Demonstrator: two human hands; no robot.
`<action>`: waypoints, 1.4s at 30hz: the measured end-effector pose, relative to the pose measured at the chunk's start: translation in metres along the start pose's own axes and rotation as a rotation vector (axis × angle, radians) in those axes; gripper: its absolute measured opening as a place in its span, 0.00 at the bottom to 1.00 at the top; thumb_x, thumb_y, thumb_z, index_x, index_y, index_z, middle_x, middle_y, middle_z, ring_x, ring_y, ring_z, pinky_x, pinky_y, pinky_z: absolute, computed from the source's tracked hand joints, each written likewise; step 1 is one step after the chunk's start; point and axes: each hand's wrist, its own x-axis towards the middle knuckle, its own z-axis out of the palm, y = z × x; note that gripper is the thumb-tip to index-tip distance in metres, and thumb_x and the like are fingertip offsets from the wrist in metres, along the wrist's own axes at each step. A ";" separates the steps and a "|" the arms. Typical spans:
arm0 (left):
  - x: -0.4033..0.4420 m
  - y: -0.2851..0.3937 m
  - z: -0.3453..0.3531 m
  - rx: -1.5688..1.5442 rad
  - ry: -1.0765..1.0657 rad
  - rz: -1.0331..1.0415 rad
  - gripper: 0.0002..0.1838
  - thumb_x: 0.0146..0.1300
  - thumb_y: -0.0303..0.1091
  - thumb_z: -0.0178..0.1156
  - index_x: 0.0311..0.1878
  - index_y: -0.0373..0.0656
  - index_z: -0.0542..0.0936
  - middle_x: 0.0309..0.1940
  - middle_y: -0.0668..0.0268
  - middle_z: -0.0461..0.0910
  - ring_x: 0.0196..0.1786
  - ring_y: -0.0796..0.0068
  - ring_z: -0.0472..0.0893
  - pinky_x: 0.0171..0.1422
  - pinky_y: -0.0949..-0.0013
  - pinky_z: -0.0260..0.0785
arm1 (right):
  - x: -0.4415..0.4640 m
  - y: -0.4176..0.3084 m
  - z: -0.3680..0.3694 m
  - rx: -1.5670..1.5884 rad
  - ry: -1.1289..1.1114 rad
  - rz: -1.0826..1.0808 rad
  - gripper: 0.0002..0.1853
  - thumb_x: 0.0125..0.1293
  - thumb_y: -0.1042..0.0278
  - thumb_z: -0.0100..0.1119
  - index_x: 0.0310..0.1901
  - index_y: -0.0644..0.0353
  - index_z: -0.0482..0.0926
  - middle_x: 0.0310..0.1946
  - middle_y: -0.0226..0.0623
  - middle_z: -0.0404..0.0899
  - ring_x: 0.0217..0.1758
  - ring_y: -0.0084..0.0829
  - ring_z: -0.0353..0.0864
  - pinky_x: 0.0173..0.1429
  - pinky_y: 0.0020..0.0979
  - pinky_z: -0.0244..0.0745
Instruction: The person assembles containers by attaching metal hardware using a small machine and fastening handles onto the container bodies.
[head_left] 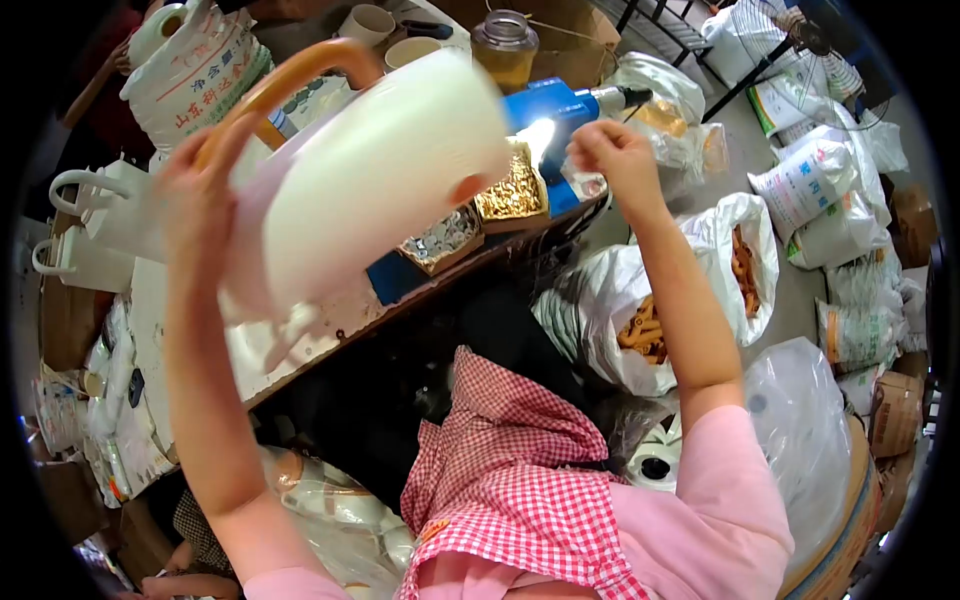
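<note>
A large white plastic vessel (380, 170) with an orange-brown handle (300, 75) is held up over the table, tilted and slightly blurred. My left hand (205, 175) grips it at the handle's lower left end. Right of the vessel, my right hand (612, 152) is raised with its fingers pinched together; whatever they hold, if anything, is too small to make out. Close to that hand is a blue machine (560, 115) with a bright light. Below the vessel's right end sit a box of gold-coloured small parts (512, 190) and a box of silver-coloured parts (440, 238).
White containers with handles (100, 255) stand at the left of the table (150, 325). Bags of orange-brown handles (640, 335) lie on the right. A jar of yellowish liquid (503, 55) stands at the back. A person's arm (95, 85) shows at upper left.
</note>
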 end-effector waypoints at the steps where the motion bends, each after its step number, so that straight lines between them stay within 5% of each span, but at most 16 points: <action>1: 0.007 -0.031 -0.033 0.007 -0.016 0.054 0.17 0.64 0.47 0.71 0.45 0.42 0.85 0.19 0.81 0.66 0.18 0.89 0.61 0.20 0.79 0.51 | -0.009 0.007 -0.002 -0.141 -0.139 0.045 0.14 0.71 0.60 0.61 0.39 0.65 0.85 0.32 0.31 0.86 0.34 0.20 0.83 0.38 0.23 0.77; 6: -0.053 -0.121 -0.193 -0.152 0.075 0.046 0.10 0.68 0.36 0.67 0.44 0.40 0.81 0.16 0.82 0.63 0.14 0.93 0.58 0.17 0.82 0.48 | -0.014 0.032 0.046 -0.702 -0.247 -0.267 0.08 0.63 0.65 0.63 0.40 0.56 0.87 0.35 0.43 0.87 0.40 0.40 0.88 0.46 0.43 0.80; 7: -0.077 -0.130 -0.208 -0.168 0.133 0.065 0.09 0.68 0.35 0.67 0.43 0.40 0.80 0.15 0.82 0.61 0.14 0.92 0.58 0.17 0.82 0.48 | -0.011 0.033 0.054 -0.876 -0.265 -0.305 0.10 0.62 0.67 0.61 0.43 0.56 0.88 0.36 0.44 0.87 0.39 0.43 0.87 0.44 0.39 0.79; 10: -0.151 -0.153 -0.244 -0.231 0.312 -0.049 0.10 0.67 0.36 0.69 0.43 0.42 0.79 0.16 0.82 0.63 0.15 0.92 0.59 0.16 0.82 0.52 | 0.012 0.034 0.099 -1.434 -0.469 -0.086 0.12 0.64 0.67 0.55 0.42 0.58 0.87 0.38 0.51 0.87 0.42 0.51 0.87 0.47 0.48 0.80; 11: -0.179 -0.148 -0.241 -0.100 0.334 -0.141 0.12 0.66 0.35 0.69 0.47 0.40 0.80 0.19 0.80 0.68 0.16 0.91 0.63 0.17 0.82 0.55 | 0.016 0.047 0.101 -1.394 -0.512 -0.086 0.12 0.64 0.63 0.57 0.39 0.61 0.86 0.38 0.54 0.86 0.41 0.53 0.86 0.46 0.50 0.80; 14: -0.218 -0.164 -0.190 -0.153 0.251 0.002 0.14 0.61 0.34 0.73 0.46 0.39 0.81 0.27 0.73 0.78 0.25 0.88 0.74 0.26 0.78 0.68 | 0.009 0.059 0.075 -1.303 -0.493 -0.329 0.09 0.64 0.64 0.60 0.38 0.60 0.84 0.36 0.50 0.85 0.39 0.51 0.85 0.44 0.48 0.78; 15: -0.228 -0.137 -0.176 -0.546 0.232 -0.260 0.13 0.59 0.32 0.74 0.44 0.39 0.82 0.29 0.71 0.80 0.27 0.85 0.76 0.29 0.76 0.72 | 0.012 0.064 0.071 -1.255 -0.489 -0.413 0.08 0.64 0.65 0.61 0.38 0.59 0.84 0.35 0.49 0.84 0.38 0.50 0.84 0.43 0.48 0.77; 16: -0.223 -0.133 -0.171 -0.299 0.202 -0.287 0.13 0.58 0.31 0.75 0.43 0.39 0.82 0.31 0.70 0.81 0.30 0.83 0.78 0.34 0.75 0.75 | 0.012 0.065 0.060 -1.230 -0.463 -0.448 0.07 0.64 0.65 0.62 0.38 0.59 0.83 0.34 0.47 0.84 0.37 0.49 0.84 0.43 0.47 0.76; 22: -0.232 -0.133 -0.156 -0.475 0.186 -0.282 0.14 0.57 0.31 0.76 0.42 0.37 0.82 0.31 0.70 0.82 0.35 0.86 0.79 0.40 0.78 0.74 | 0.025 0.075 0.062 -1.014 -0.455 -0.573 0.04 0.63 0.71 0.64 0.38 0.59 0.81 0.30 0.43 0.82 0.34 0.42 0.83 0.40 0.42 0.75; 26: -0.232 -0.133 -0.156 -0.356 0.142 -0.270 0.15 0.56 0.30 0.77 0.42 0.37 0.82 0.31 0.70 0.83 0.34 0.86 0.80 0.38 0.78 0.74 | 0.016 0.067 0.067 -1.005 -0.339 -0.431 0.04 0.65 0.72 0.64 0.36 0.61 0.79 0.32 0.41 0.84 0.33 0.39 0.84 0.41 0.39 0.76; 30: -0.230 -0.131 -0.149 -0.303 0.133 -0.223 0.15 0.55 0.30 0.77 0.41 0.36 0.82 0.31 0.69 0.83 0.33 0.84 0.81 0.38 0.78 0.74 | 0.015 0.054 0.054 -0.911 -0.375 -0.379 0.10 0.65 0.69 0.65 0.46 0.61 0.82 0.37 0.38 0.85 0.37 0.33 0.82 0.44 0.33 0.76; 36: -0.229 -0.125 -0.142 -0.261 0.128 -0.185 0.16 0.53 0.32 0.78 0.40 0.37 0.82 0.29 0.68 0.81 0.33 0.81 0.81 0.37 0.75 0.73 | 0.016 0.040 0.049 -0.490 -0.325 -0.131 0.11 0.74 0.69 0.59 0.52 0.66 0.81 0.44 0.31 0.82 0.44 0.20 0.77 0.47 0.22 0.71; 40: -0.229 -0.128 -0.140 -0.095 0.153 -0.110 0.18 0.49 0.38 0.79 0.38 0.40 0.83 0.28 0.65 0.81 0.31 0.73 0.81 0.38 0.71 0.73 | 0.002 -0.016 0.124 -0.291 -0.276 -0.331 0.15 0.76 0.70 0.56 0.60 0.65 0.78 0.51 0.37 0.83 0.50 0.25 0.80 0.57 0.24 0.72; 42: -0.227 -0.139 -0.138 -0.053 0.180 -0.121 0.19 0.46 0.41 0.78 0.36 0.41 0.83 0.28 0.61 0.82 0.31 0.65 0.82 0.37 0.65 0.73 | -0.021 -0.059 0.156 -0.363 -0.305 -0.577 0.11 0.70 0.68 0.63 0.48 0.67 0.81 0.43 0.43 0.84 0.43 0.35 0.81 0.51 0.36 0.78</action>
